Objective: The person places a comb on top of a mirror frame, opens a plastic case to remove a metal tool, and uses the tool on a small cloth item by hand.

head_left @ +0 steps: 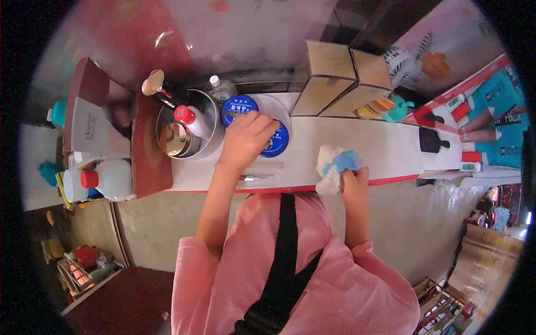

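Observation:
My left hand reaches over two round blue tins with white lettering. Its fingers are curled at the edge of the nearer blue tin and partly cover it. The other blue tin lies just beyond my knuckles, on a round pale plate. My right hand pinches a crumpled white and blue cloth above the white tabletop near its red front edge. A clear, thin plastic-looking piece lies near my left wrist.
Left of my hand stands a metal pot with a red-capped white bottle inside. A clear bottle is behind it. Cardboard boxes stand at the back, a green pump bottle beside them. A black brush and teal packages lie right.

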### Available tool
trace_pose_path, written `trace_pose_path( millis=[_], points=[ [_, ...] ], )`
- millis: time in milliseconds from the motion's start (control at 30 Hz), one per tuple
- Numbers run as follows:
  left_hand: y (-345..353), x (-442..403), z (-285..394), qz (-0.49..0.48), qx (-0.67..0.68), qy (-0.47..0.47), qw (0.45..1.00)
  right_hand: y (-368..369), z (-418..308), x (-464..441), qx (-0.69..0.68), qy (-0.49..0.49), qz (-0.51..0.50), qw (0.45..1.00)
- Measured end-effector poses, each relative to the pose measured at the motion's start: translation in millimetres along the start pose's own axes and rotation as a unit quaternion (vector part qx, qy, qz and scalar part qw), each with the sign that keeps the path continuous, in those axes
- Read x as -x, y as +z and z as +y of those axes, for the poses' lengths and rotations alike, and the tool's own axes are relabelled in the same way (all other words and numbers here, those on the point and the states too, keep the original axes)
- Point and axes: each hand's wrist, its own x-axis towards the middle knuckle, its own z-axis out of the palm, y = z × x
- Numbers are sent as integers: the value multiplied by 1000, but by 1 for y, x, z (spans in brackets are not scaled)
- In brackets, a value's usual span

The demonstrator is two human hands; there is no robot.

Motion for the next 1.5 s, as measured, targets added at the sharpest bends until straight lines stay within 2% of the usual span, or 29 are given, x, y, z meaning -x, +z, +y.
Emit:
trace_pose_path(
  millis=[33, 100, 167, 233, 433, 500, 733, 933, 1033, 1100, 1133, 1233, 1333, 1400, 1500],
  points=[
    [0, 1, -1, -3, 3, 5, 1000, 0, -3, -1, 61, -35, -4, 998],
    [0, 3, -2, -37, 13, -39, 998, -5, 3, -2, 55, -31, 5, 998],
    [1, 4, -3, -48, 10, -37, 998, -11, 2, -4, 52, -28, 10, 998],
    [2, 3, -1, -57, 4, -38, 998, -15, -7, -6, 86, 23, -70, 994],
    [-17, 18, 13, 45, 15, -91, 995, -13, -1, -5, 79, -38, -126, 988],
    [-27, 46, 19, 107, -19, -206, 973, -8, 2, -5, 67, -51, -134, 987],
    [-33, 101, 52, 77, -6, -362, 929, 10, 6, -1, 60, -80, -140, 985],
    [-33, 104, 52, 7, -53, -333, 941, 10, 15, 2, 64, -102, -94, 988],
    [-35, 100, 50, -27, -36, -345, 938, 8, 19, 3, 62, -109, -65, 990],
    [-35, 98, 47, -38, 36, -401, 914, 5, 22, 4, 57, -116, -44, 991],
    [-37, 95, 46, -39, 40, -399, 915, 4, 24, 5, 55, -119, -34, 991],
    [-40, 90, 44, -74, -5, -367, 927, 1, 30, 6, 43, -129, -3, 991],
    [-40, 90, 39, -111, -32, -306, 945, -2, 36, 7, 31, -139, 27, 989],
    [-40, 92, 33, -146, -64, -226, 961, -2, 41, 8, 19, -143, 46, 988],
    [-39, 90, 29, -171, -84, -182, 965, -6, 50, 10, -7, -148, 75, 986]
  ],
)
